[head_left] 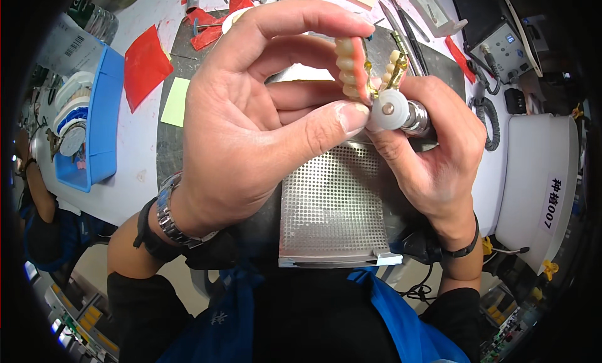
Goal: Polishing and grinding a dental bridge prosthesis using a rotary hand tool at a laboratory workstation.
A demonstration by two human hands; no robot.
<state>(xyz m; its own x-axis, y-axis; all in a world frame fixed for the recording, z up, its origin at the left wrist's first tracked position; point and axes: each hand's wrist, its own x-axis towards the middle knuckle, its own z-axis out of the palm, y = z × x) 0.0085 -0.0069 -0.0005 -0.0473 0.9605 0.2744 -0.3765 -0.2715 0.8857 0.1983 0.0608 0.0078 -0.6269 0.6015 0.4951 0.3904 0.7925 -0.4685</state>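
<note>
My left hand (pixel 263 112) pinches a denture (pixel 351 68) with pink gum and a row of cream teeth between thumb and fingers, held up in the middle of the view. My right hand (pixel 433 149) grips a metal rotary handpiece (pixel 411 115) whose white polishing wheel (pixel 389 109) touches the lower end of the denture. A second small piece with teeth and a gold-coloured clasp (pixel 395 68) shows just right of the denture. A metal watch sits on my left wrist (pixel 166 215).
Below the hands lies a perforated metal tray (pixel 332 206) on a dark work mat (pixel 179 49). A blue bin (pixel 94 124) with round containers stands at left. Red wax sheets (pixel 145 65), a yellow note (pixel 175 102), a control box (pixel 501 43) and a white machine (pixel 539 181) surround it.
</note>
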